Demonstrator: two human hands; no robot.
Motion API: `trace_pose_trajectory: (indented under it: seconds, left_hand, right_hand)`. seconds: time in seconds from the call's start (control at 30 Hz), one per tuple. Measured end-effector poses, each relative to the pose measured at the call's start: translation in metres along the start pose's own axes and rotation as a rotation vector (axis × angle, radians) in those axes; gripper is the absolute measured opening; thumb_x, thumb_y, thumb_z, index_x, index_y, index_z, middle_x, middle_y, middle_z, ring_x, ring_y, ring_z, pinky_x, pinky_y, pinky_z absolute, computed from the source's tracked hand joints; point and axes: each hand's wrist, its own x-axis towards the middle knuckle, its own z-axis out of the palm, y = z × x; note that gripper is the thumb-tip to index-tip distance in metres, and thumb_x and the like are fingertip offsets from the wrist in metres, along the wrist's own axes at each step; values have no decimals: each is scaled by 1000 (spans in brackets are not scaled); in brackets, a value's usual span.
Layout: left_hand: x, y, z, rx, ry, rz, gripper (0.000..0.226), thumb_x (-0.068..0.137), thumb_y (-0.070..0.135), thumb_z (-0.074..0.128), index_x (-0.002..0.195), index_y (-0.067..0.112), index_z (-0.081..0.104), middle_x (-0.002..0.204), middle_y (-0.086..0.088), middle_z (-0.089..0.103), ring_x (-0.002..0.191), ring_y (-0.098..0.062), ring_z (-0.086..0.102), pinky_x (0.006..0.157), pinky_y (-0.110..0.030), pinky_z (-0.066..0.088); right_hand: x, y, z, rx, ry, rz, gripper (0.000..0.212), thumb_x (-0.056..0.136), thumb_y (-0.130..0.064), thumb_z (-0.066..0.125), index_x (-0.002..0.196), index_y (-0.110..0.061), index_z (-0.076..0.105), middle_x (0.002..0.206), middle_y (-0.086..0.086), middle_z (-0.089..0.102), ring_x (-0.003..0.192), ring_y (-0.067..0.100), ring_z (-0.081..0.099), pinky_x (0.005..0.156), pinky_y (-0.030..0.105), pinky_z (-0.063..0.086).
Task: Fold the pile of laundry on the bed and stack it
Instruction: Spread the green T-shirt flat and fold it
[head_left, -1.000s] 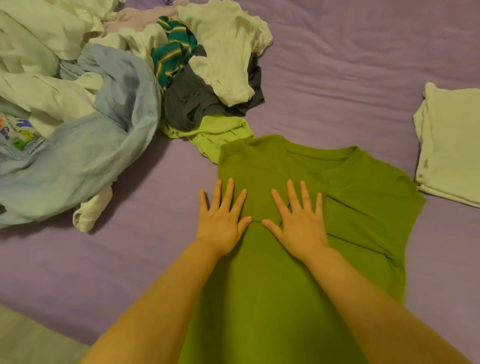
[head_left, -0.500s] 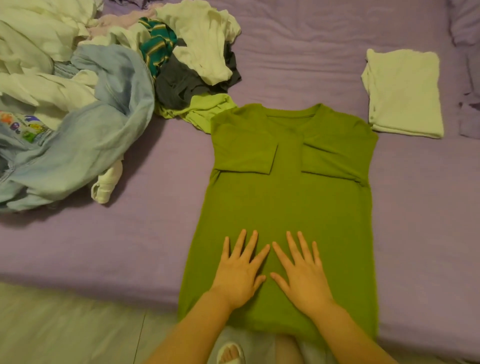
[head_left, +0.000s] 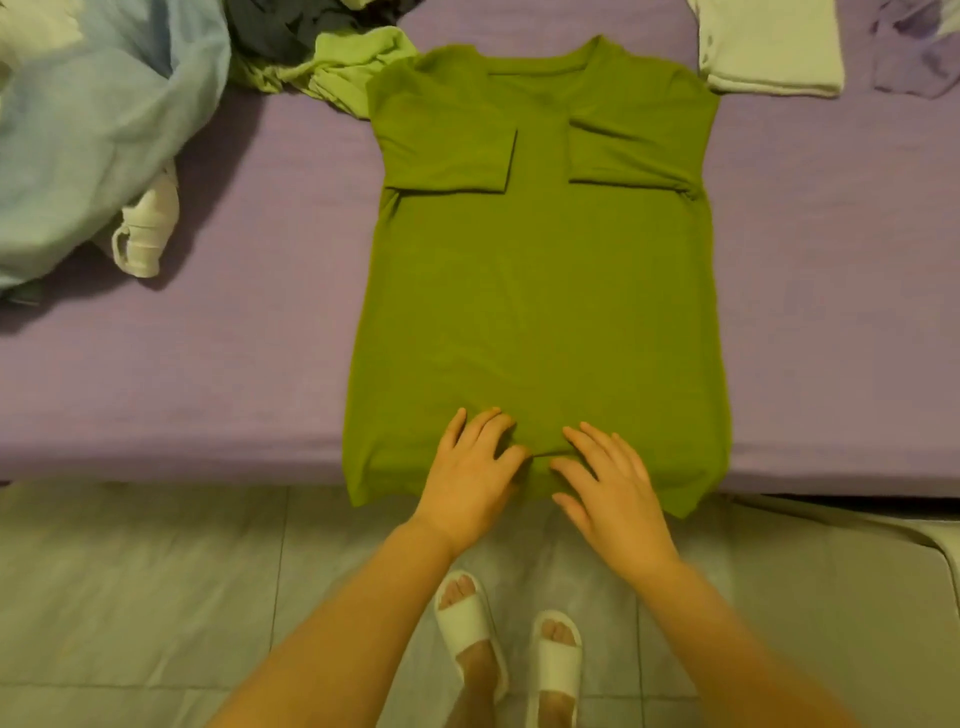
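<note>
no legible text, no labels, no brand marks, no numbers on any garment or bedding

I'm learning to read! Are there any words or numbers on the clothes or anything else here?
No readable text anywhere.
green shirt: plain, no print.
folded white cloth: a small mark near its edge, too blurred to read.
light blue cloth: no writing visible.
white slippers: no logo visible.
</note>
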Motion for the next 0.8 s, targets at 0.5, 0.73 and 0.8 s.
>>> trace_pose_trajectory:
  seconds: [0.5, 0.73, 0.8]
  left_hand:
    - [6, 6, 7, -75, 118, -52, 23, 59, 8, 87, 73, 7, 68, 102, -22, 66, 103, -40, 64, 92, -60, 43]
    - [46, -14, -36, -307, 30, -248, 17, 85, 25, 67, 97, 12, 66, 104, -10, 64, 104, -30, 55, 86, -40, 41]
    - [69, -22, -51, -268, 114, -301, 17, 87, 24, 65, 100, 12, 65, 103, -12, 63, 104, -32, 53, 86, -43, 40]
  right_hand:
    - [12, 16, 4, 27, 93, -58, 23, 61, -17, 86, 75, -15, 69, 112, 7, 68, 102, 33, 63, 78, 43, 46]
    - [53, 33, -37, 188, 79, -1, 14, 86, -21, 65, 97, -11, 64, 103, 10, 63, 102, 31, 55, 80, 39, 38]
    - [77, 37, -48, 271, 149, 80, 14, 87, -16, 64, 99, -9, 64, 104, 14, 62, 102, 33, 54, 83, 42, 39]
